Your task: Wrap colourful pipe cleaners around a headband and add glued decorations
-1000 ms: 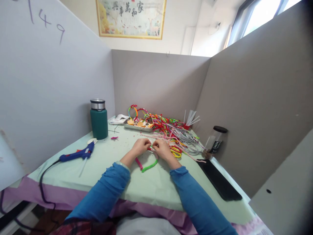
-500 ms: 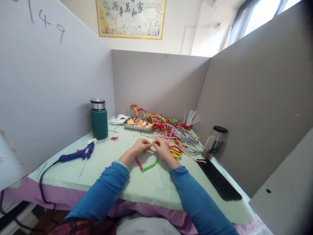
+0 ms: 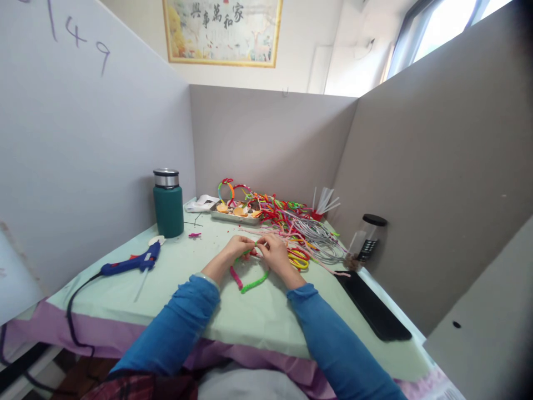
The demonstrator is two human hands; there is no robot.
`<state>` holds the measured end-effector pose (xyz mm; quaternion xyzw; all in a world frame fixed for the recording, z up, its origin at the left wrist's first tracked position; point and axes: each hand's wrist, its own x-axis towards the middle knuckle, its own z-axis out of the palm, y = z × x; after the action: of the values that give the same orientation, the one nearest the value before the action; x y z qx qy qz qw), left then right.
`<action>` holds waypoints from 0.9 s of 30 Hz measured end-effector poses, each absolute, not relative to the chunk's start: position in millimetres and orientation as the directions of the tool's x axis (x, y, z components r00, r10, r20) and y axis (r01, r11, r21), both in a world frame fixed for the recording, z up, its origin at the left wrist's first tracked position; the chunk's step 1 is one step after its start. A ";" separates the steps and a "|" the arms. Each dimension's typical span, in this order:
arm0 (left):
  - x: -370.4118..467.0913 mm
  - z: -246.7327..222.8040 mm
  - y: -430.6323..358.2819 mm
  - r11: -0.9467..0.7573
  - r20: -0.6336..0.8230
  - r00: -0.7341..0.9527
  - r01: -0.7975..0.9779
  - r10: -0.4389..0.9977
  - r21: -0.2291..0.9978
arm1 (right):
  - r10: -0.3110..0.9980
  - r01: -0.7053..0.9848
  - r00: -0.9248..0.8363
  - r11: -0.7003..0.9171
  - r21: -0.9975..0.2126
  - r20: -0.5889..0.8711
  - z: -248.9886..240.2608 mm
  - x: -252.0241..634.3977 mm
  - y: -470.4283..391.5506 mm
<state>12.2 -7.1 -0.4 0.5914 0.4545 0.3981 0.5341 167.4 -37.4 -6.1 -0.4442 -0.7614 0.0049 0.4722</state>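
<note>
Between my hands is a ring of fuzzy pipe cleaner, bright green along the front and right, with a pink stretch at the left. My left hand pinches its far side, fingertips closed on a green part. Right beside it, my right hand pinches the same green part, so the fingertips of both hands nearly meet. The ring's near edge hangs close above or rests on the table; I cannot tell which. Red bits show under the fingers. Yellow-handled scissors lie just right of my right hand.
A blue glue gun with a cord lies left, near a green bottle. Behind are a metal tray of craft pieces and a heap of pipe cleaners. At right are a black phone-like slab and a clear jar.
My fingertips have shifted slightly left along the ring's far side, and my right hand has turned a little. A green stretch now shows beside my left fingers.
</note>
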 end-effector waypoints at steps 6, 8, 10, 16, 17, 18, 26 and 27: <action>12.1 -2.1 -7.3 -0.032 0.002 0.307 0.095 0.952 0.995 | 0.684 0.770 -0.222 0.560 -0.305 0.695 -8.0 165.2 -42.2; 12.7 -1.9 -7.9 -0.052 0.021 0.305 0.096 0.952 0.994 | 0.687 0.793 -0.219 0.539 -0.284 0.693 -9.0 164.0 -41.8; 13.3 -1.8 -8.2 -0.076 0.042 0.299 0.104 0.953 0.992 | 0.691 0.808 -0.207 0.520 -0.277 0.693 -10.1 162.1 -41.1; 13.2 1.0 -9.0 -0.084 0.064 0.204 0.089 0.977 0.992 | 0.726 0.772 -0.149 0.510 -0.380 0.671 -11.8 155.9 -39.4; 12.7 2.2 -9.4 -0.076 0.062 0.188 0.065 0.980 0.995 | 0.732 0.757 -0.138 0.512 -0.406 0.667 -11.7 155.7 -39.0; 12.2 3.4 -10.0 -0.065 0.057 0.184 0.035 0.981 0.997 | 0.736 0.742 -0.126 0.515 -0.429 0.665 -11.5 155.8 -38.6; 9.8 2.1 -7.5 0.039 0.003 0.299 -0.134 0.954 0.990 | 0.714 0.669 -0.075 0.554 -0.496 0.696 -9.9 161.1 -36.4; 9.6 1.1 -6.5 0.030 0.016 0.309 -0.145 0.951 0.989 | 0.709 0.661 -0.089 0.567 -0.492 0.699 -9.8 160.8 -36.8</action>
<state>9.6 -6.5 1.1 0.5319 0.3790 0.4495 0.6095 160.8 -36.8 -9.8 -0.4644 -0.7374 0.0250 0.4897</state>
